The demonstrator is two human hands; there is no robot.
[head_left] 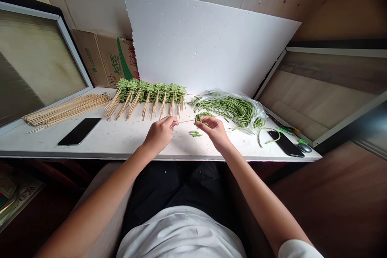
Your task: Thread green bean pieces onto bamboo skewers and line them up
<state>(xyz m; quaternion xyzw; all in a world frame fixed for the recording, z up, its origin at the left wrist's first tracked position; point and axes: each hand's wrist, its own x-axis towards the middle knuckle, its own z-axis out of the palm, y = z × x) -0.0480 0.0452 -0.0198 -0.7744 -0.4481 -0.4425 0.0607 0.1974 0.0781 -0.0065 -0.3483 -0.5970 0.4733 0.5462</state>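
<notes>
My left hand [161, 132] is closed on the near end of a thin wooden skewer [186, 121], which runs rightward to my other hand. Between the fingertips of my right hand [215, 130], short cut pieces of green bean [197, 119] sit at the skewer's far end. A few more cut bean pieces [195, 133] lie on the white table just below. Behind my hands stands a long row of finished bean skewers [151, 92], stacked with their sticks pointing toward me. Long uncut green beans [236, 109] spill from a clear plastic bag at the right.
Bare skewers [68, 108] lie piled at the left, near a black phone [80, 131]. Another dark phone [286, 143] and a grey mouse-like object [304, 147] are at the right edge. A white foam board [208, 44] and a cardboard box [105, 58] stand behind the table [121, 145].
</notes>
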